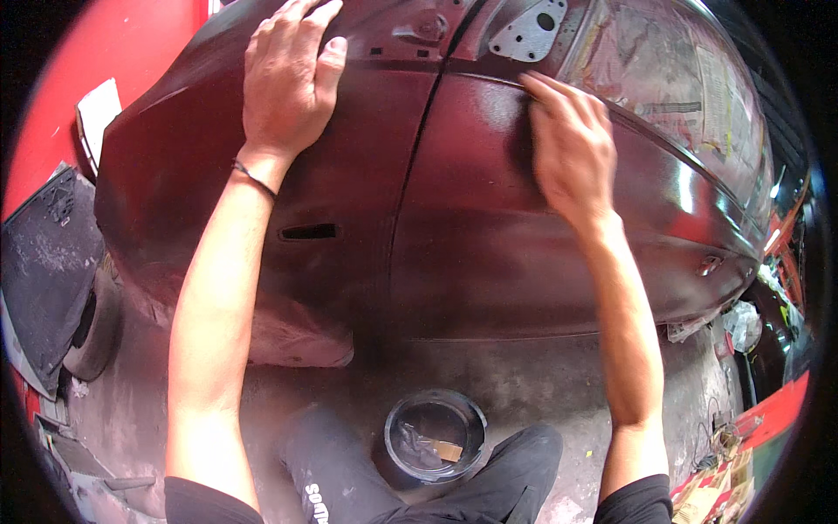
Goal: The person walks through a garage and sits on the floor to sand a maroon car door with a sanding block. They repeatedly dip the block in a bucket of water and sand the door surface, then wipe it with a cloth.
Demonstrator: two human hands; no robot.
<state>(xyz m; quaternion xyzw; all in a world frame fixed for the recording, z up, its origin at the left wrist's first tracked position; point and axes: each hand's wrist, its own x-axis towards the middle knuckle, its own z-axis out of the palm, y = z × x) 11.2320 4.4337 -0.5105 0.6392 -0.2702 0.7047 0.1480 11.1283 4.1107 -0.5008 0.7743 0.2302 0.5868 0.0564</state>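
Note:
A dark red car body fills the upper view, its front fender (183, 157) on the left and its door (489, 262) on the right, split by a dark vertical gap. My left hand (288, 92) lies flat on the upper fender with its fingers stretched out and a thin dark band at the wrist. Against the upper door rests my right hand (572, 148), fingers extended toward the gap and slightly blurred; its palm is hidden. Just above it is a pale triangular mounting plate (526, 33) with holes. A small slot (307, 231) opens in the fender.
Between my knees stands a black bucket (394, 428) with a tan block (445, 450) and dark cloth-like material inside. Plastic and paper masking (663, 79) covers the window. At left are a dark panel (48, 253) and a tire (96, 327); cardboard (711, 489) lies lower right.

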